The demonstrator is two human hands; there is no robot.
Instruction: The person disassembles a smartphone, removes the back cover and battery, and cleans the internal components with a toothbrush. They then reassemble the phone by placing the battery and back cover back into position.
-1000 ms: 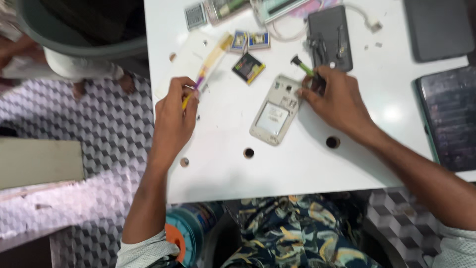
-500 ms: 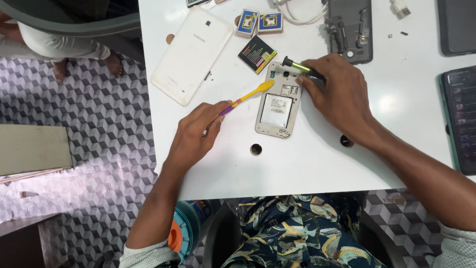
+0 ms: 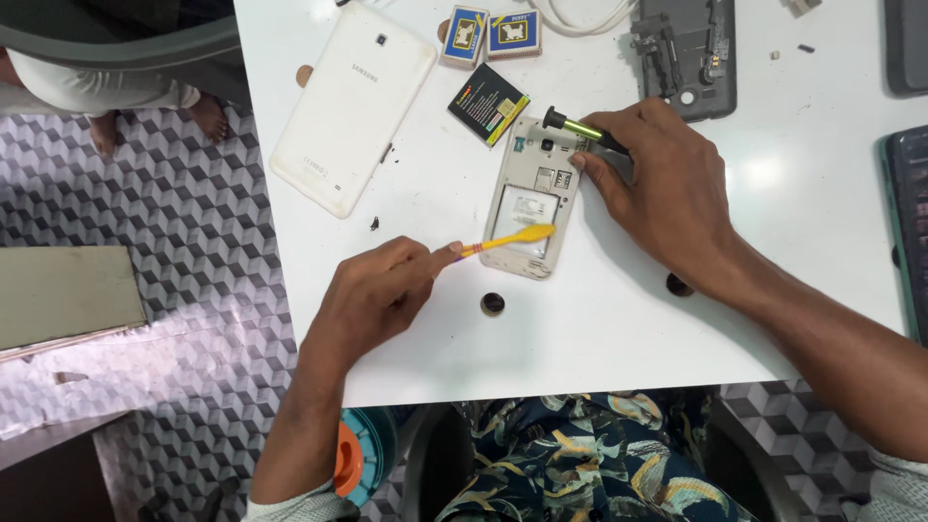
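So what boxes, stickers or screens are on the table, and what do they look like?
Two small boxes: top middle, side by side, blue and yellow, each with a pale picture.
Battery: beside the open phone, a flat black square with a yellow and orange label.
Dark screen: right edge, green rim, switched off.

You have 2 small matchbox-like packets (image 3: 491,33), blue and yellow with a pale panel, side by side at the table's far edge. Just below them lies 1 black rectangular battery (image 3: 487,103) with a yellow-green label, tilted, touching the opened phone's (image 3: 531,198) top corner. A white label sits inside that phone's battery bay.
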